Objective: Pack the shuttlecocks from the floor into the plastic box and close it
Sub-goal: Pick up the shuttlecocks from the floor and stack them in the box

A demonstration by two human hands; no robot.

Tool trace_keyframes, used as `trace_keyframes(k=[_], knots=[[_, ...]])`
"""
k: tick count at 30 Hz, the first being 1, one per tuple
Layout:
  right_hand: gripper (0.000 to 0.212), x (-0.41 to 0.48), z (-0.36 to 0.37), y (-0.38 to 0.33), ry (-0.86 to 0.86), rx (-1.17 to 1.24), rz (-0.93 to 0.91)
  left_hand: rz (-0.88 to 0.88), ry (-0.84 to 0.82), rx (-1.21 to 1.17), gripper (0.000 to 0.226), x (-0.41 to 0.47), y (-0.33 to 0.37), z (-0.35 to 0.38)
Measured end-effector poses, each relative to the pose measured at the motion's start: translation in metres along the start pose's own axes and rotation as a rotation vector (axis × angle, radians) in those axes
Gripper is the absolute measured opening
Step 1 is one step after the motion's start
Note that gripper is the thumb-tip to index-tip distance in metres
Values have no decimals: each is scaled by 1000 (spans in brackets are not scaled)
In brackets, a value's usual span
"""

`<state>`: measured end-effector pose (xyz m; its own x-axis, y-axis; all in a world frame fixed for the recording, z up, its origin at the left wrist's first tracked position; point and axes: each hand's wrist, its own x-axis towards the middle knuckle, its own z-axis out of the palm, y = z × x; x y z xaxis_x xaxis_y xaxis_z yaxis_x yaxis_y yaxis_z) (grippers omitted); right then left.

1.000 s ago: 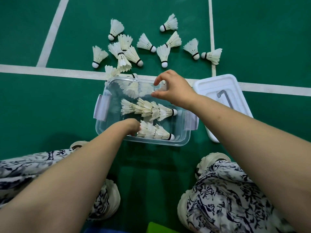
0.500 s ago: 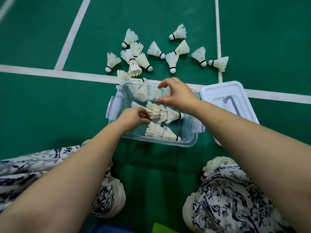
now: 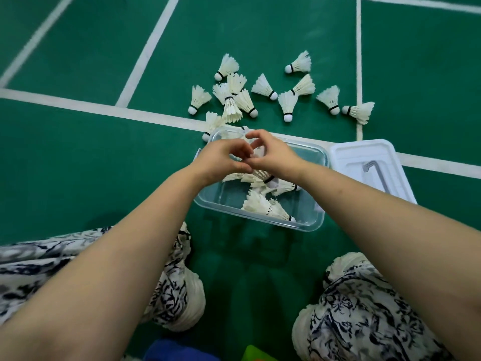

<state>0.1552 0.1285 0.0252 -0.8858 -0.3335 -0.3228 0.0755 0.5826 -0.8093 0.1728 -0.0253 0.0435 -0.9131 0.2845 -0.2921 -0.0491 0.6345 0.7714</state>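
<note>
Plastic box (image 3: 321,175) (shuttlecocks (image 3: 260,204) inside) lies beneath left hand (image 3: 221,160), right hand (image 3: 278,157).

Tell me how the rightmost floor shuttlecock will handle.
The rightmost shuttlecock is probably very light, being mostly feathers. Its skirt looks frayed, so likely crushable; grip near the cork. Lying sideways, it may roll in an arc.

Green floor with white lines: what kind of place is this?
Most likely a badminton court: the green floor carries painted white lines, and feather shuttlecocks lie scattered on it.
</note>
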Motion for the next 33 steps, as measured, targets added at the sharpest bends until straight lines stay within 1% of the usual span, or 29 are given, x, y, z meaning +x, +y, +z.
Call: trace_keyframes(k=[3,7,9,11,14,16,18,20,23,25,28,33], knots=[[65,1,2,-1,-28,106,17,-16,-33,79,25,-1,-2,0],[70,6,9,0,-42,189,45,-15,78,200,12,0,-5,3],[70,7,8,0,-1,198,59,-35,110,299,10,2,-12,4],[70,7,6,3,37,171,74,-82,105,391,11,3,-23,5],[68,4,4,8,57,166,88,-145,87,508,10,2,-39,13],[65,1,3,11,65,165,90,-153,92,575,12,1,-43,19],[63,-1,2,12,75,169,87,-143,93,571,14,4,-42,25],[62,-3,2,14,91,166,87,-151,63,504,14,9,-40,32],[60,-6,0,18,107,157,93,-210,39,413,16,10,-44,43],[60,-6,-3,22,113,162,101,-253,37,400,18,9,-50,48],[60,-6,-7,26,121,179,114,-286,85,385,22,10,-52,49],[58,-4,-7,29,128,165,127,-259,164,409,24,16,-49,44]])
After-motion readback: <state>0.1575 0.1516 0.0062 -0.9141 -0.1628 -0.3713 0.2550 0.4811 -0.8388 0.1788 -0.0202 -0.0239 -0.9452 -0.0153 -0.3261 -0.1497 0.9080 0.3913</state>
